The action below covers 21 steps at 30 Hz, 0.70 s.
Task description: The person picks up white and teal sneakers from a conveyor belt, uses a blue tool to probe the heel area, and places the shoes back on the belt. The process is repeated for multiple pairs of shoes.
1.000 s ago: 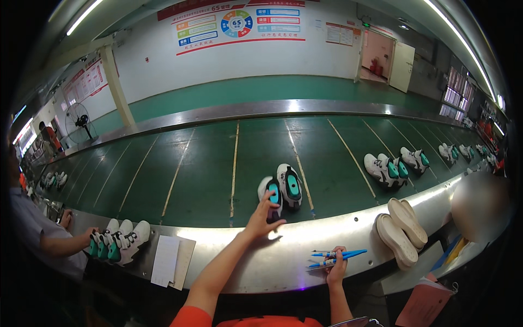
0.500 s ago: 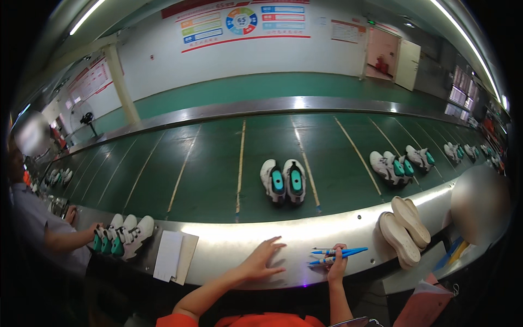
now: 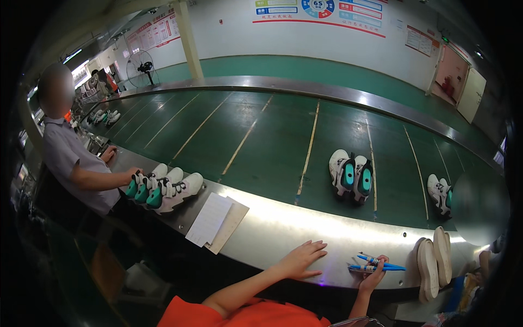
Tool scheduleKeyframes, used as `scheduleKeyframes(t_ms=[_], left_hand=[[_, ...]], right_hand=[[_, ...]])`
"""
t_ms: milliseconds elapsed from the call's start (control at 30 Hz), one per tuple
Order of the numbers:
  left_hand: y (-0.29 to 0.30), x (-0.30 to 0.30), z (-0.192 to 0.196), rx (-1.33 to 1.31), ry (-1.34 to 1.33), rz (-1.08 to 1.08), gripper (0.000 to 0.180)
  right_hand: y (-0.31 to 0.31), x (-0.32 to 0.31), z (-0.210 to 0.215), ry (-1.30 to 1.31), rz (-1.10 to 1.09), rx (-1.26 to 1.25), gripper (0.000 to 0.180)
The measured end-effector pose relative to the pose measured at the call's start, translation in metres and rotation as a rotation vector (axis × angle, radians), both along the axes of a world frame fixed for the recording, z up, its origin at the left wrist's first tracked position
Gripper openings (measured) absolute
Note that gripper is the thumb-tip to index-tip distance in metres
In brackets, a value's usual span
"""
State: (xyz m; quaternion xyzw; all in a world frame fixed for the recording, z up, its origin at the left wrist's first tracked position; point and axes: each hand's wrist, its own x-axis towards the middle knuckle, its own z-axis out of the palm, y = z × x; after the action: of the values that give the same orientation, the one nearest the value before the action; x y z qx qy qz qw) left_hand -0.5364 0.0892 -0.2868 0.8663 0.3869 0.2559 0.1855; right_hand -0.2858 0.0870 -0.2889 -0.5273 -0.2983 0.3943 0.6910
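My left hand (image 3: pixel 304 261) lies palm down over the metal ledge (image 3: pixel 275 229), its fingers stretched out and holding nothing. To its right, my right hand (image 3: pixel 372 278) is closed around blue pens (image 3: pixel 393 267), whose thin tips point left; they look like two, partly covered by the fingers. Beyond my hands, a pair of white sneakers (image 3: pixel 341 173) with teal insides stands on the green conveyor belt (image 3: pixel 261 180). Pale shoe soles (image 3: pixel 429 267) lean together on the ledge, right of my right hand. Left of my left hand are white paper sheets (image 3: pixel 210 218) on a board.
A co-worker (image 3: pixel 81 158) stands at the left, one hand at several white-and-teal sneakers (image 3: pixel 182 191) on the ledge. Another sneaker (image 3: pixel 439 193) is on the belt at right, beside a blurred person (image 3: pixel 482 212). A raised metal rim (image 3: pixel 283 84) borders the belt's far side.
The view has turned left, so the ledge, shoes and soles appear farther right and more of the co-worker shows. My left fingers look flatter; my right hand still holds the pens.
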Motion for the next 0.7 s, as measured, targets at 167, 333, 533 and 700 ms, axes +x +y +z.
scheduleKeyframes(t_ms=[167,333,533,700], left_hand=[[0.003,-0.001,-0.001,-0.011,-0.045,-0.005,0.055],[0.01,-0.011,-0.002,-0.325,-0.38,-0.043,0.035],[0.06,-0.061,-0.002,-1.081,-0.626,-0.079,0.018],[0.131,-0.097,0.008,-0.593,-0.567,0.447,0.025]], right_hand=[[0.001,0.005,-0.006,0.001,0.011,0.028,0.019],[0.0,0.003,-0.004,0.011,-0.023,0.017,0.019],[0.0,0.004,-0.007,0.031,0.025,0.023,0.018],[0.001,0.003,-0.008,0.059,0.043,0.035,0.018]])
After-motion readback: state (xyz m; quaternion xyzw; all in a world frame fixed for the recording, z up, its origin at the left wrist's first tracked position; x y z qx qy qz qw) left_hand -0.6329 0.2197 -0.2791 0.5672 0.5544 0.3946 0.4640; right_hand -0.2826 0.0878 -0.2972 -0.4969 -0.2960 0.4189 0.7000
